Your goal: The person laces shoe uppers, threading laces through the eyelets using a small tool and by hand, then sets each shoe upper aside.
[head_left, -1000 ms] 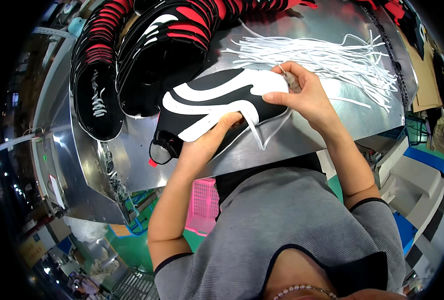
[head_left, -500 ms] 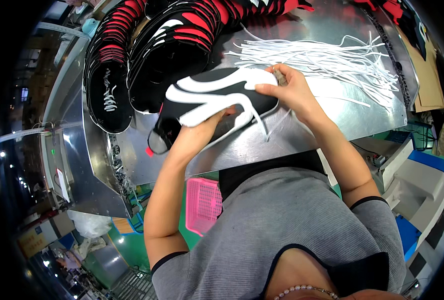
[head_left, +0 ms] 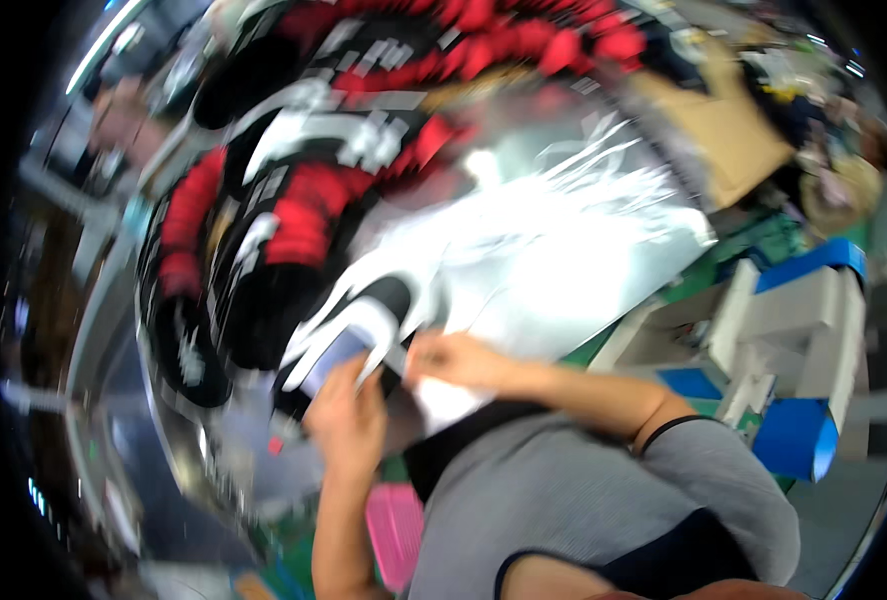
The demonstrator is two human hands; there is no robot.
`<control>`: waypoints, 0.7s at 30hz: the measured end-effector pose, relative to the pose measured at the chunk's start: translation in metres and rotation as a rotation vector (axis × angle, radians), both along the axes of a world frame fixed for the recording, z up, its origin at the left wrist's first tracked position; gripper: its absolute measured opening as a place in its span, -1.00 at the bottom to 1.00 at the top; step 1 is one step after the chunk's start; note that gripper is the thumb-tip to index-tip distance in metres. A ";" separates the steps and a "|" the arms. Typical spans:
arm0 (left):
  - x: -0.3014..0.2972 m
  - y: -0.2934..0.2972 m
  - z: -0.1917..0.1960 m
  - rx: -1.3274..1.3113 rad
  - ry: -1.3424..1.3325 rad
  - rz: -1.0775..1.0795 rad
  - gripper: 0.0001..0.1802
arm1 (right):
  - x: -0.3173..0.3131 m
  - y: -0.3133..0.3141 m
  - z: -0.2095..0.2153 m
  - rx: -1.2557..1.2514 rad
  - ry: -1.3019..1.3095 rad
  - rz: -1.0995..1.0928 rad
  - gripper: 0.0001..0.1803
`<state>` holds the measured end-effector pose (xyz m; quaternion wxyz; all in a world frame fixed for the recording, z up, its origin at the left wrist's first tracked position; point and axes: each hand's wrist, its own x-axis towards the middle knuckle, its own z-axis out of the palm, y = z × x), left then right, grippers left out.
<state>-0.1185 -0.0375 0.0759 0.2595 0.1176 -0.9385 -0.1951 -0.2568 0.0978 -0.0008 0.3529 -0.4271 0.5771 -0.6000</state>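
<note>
1. Shiny metal surface (head_left: 584, 270), blurred by motion, carries a black shoe upper with white stripes (head_left: 359, 320) at its near edge.
2. Left hand (head_left: 349, 420) grips the upper from below; right hand (head_left: 459, 362) pinches its right end.
3. Lacing looks unfinished: white laces (head_left: 574, 215) lie beyond the upper.
4. Its long axis runs lower left to upper right; toe direction unclear.
5. Red-and-black uppers (head_left: 294, 215) are stacked behind it.

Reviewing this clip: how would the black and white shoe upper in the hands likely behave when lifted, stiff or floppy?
The black and white shoe upper is probably floppy: it looks thin and flat, and both the left hand and right hand support it. Likely light for its size. Motion blur hides its surface, so slipperiness is unclear.
</note>
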 end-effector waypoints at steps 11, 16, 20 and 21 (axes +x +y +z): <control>0.035 -0.040 0.095 0.203 0.208 0.288 -0.80 | 0.003 0.171 0.011 0.372 0.650 0.243 -0.80; 0.001 -0.012 0.025 0.162 -0.112 -0.073 -0.79 | -0.006 0.132 0.041 0.224 -0.031 -0.099 -0.86; -0.002 0.002 -0.015 0.222 -0.510 0.029 -0.75 | -0.018 0.052 0.041 -0.005 -0.041 -0.210 -0.79; -0.004 0.002 -0.011 0.237 -0.510 0.017 -0.76 | -0.023 0.039 0.048 0.115 0.059 -0.201 -0.78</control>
